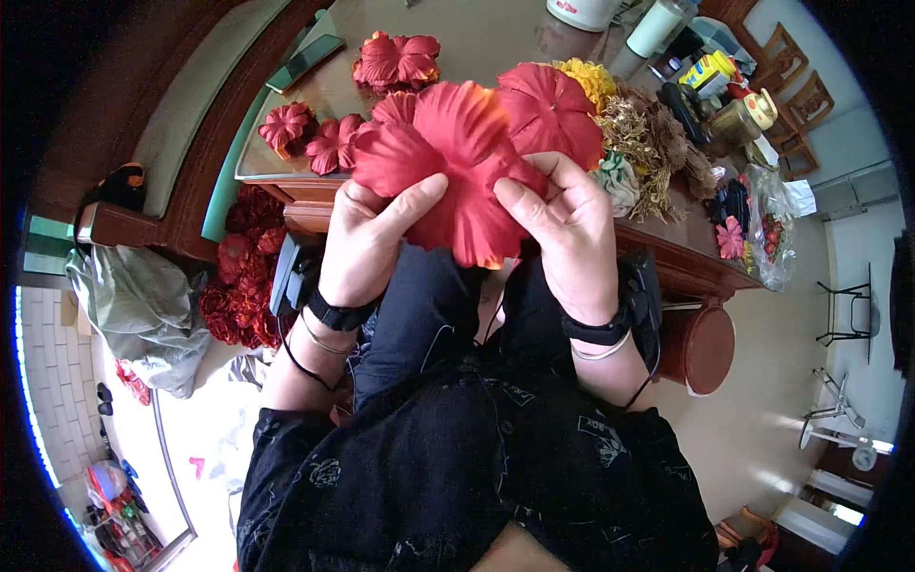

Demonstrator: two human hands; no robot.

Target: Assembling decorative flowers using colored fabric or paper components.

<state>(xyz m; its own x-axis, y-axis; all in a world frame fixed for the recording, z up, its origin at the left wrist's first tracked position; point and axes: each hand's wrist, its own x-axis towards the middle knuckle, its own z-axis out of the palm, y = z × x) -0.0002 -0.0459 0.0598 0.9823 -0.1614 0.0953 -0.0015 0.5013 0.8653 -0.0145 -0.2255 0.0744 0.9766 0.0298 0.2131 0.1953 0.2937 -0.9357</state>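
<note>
A large red artificial flower petal piece (464,191) with ruffled lobes and yellow-orange tips is held up in front of the table edge. My left hand (379,229) pinches its left side, thumb on top. On the opposite side my right hand (570,229) grips it between thumb and fingers. Just behind it on the table lies another broad red petal piece (551,112). Smaller red petal pieces (334,143) rest to the left, and a stack of red petals (396,60) sits farther back. Fingertips under the held piece are partly hidden.
Yellow ruffled flowers (585,81) and tangled golden-brown trim (640,153) lie at the right of the table. Jars and bottles (739,119) stand beyond. A phone (305,63) lies at the back left. Dark red flowers (246,276) are heaped below left; a round reddish stool (701,348) is at the right.
</note>
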